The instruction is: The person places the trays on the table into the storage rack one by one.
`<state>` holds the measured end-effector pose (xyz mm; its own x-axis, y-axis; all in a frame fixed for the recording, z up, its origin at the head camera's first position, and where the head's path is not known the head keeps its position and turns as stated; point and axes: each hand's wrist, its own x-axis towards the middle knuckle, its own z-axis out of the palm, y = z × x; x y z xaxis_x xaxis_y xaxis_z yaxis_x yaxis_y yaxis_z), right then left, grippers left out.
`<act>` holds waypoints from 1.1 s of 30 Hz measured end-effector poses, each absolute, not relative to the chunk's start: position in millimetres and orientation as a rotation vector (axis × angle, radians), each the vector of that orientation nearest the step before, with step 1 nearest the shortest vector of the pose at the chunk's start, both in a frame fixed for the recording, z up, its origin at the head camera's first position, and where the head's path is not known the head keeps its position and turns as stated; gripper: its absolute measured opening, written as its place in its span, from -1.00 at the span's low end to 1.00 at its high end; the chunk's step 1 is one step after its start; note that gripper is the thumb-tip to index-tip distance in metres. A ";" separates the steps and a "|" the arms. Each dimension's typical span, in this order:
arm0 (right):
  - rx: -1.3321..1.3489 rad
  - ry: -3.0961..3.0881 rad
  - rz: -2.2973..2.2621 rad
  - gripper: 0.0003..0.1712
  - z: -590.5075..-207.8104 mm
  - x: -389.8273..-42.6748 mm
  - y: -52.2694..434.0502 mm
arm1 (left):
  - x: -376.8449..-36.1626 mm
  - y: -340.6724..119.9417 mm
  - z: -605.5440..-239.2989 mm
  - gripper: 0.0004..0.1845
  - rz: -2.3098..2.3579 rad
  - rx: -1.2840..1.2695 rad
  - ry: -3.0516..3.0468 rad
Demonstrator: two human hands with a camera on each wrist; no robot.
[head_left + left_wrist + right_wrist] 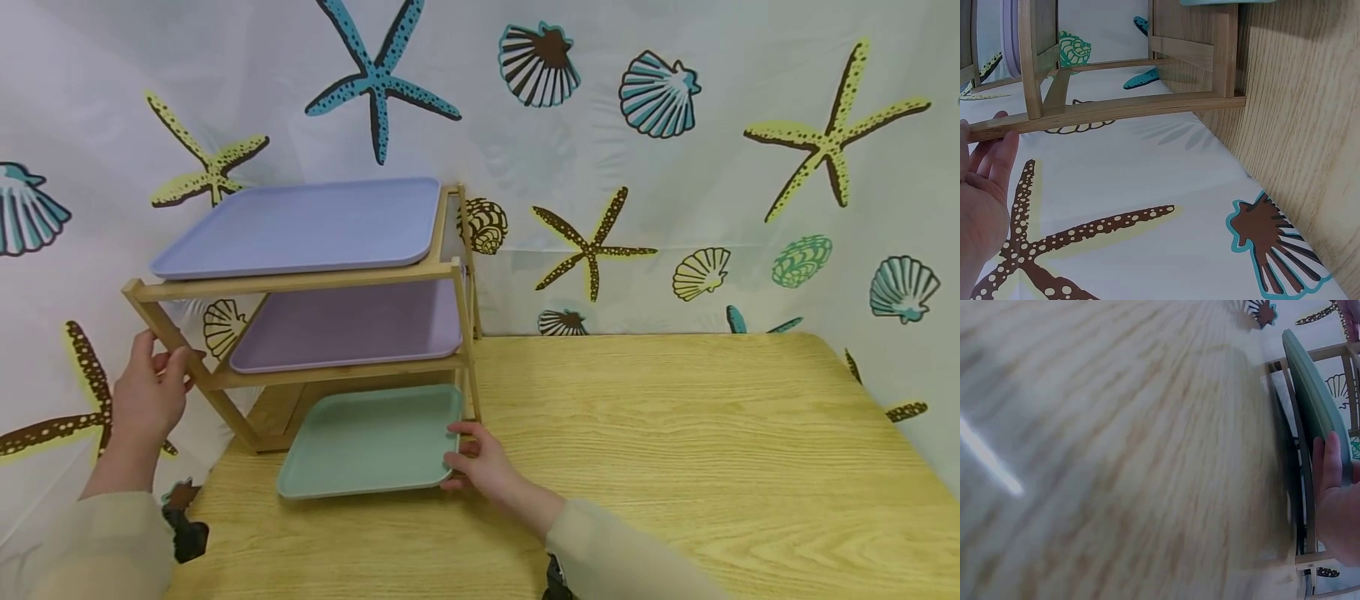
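A three-tier bamboo rack (315,283) stands at the back left corner of the wooden worktop (675,433), against a curtain (675,167) printed with starfish and shells. A blue tray (300,225) lies on the top tier and a lilac tray (352,325) on the middle one.

A green tray (367,442) sits at the bottom level, partly under the rack and jutting forward over the worktop. The right hand (480,462) grips its front right corner, thumb on top and fingers curled at the rim; whether the fingers reach underneath is hidden by the tray. In the right wrist view the picture is blurred, and only the tray's edge (1316,400) and a few fingers (1329,462) laid against it can be made out; the rest of that hand is cut off at the frame edge.

The left hand (146,392) is at the rack's left front leg, beyond the worktop's edge, fingers loosely extended and touching the slanted bar. The left wrist view shows straight fingers (997,150) lying along a bamboo rail (1104,112), not wrapped round it; the thumb is out of sight.

Both sleeves are beige and run out of the bottom of the head view. A dark object (183,525) by the left sleeve is too cut off to identify.
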<state>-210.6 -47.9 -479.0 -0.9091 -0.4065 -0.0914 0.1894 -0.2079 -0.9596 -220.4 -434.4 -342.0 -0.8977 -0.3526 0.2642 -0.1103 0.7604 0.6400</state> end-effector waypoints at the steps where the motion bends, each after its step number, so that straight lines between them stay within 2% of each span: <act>1: -0.263 1.683 -2.154 -0.39 -480.0 -211.5 -48.8 | -220.3 -434.6 -341.9 -0.47 -0.904 0.351 -2.586; 5: -0.326 1.757 -2.064 -0.15 -482.5 -214.1 -50.8 | -219.0 -434.3 -341.5 -0.47 -0.903 0.340 -2.582; 8: -0.384 1.806 -2.025 -0.09 -484.7 -215.4 -51.8 | -218.1 -434.3 -341.3 -0.47 -0.905 0.338 -2.583; 10: -0.416 1.814 -2.035 -0.15 -486.7 -216.1 -52.5 | -217.9 -434.8 -341.4 -0.46 -0.895 0.336 -2.586; 16: -0.420 1.907 -2.003 -0.60 -488.9 -217.0 -52.4 | -218.9 -435.7 -342.3 -0.47 -0.876 0.328 -2.584; 20: -0.363 1.923 -1.963 -0.78 -486.4 -220.2 -53.0 | -218.9 -435.8 -341.8 -0.49 -0.881 0.322 -2.580; 24: -0.328 1.965 -1.937 -0.86 -485.7 -225.8 -58.5 | -218.2 -437.6 -341.4 -0.51 -0.870 0.312 -2.571; 33: -0.237 1.976 -2.032 -0.84 -488.2 -237.3 -77.0 | -219.6 -437.1 -342.9 -0.52 -0.911 0.320 -2.548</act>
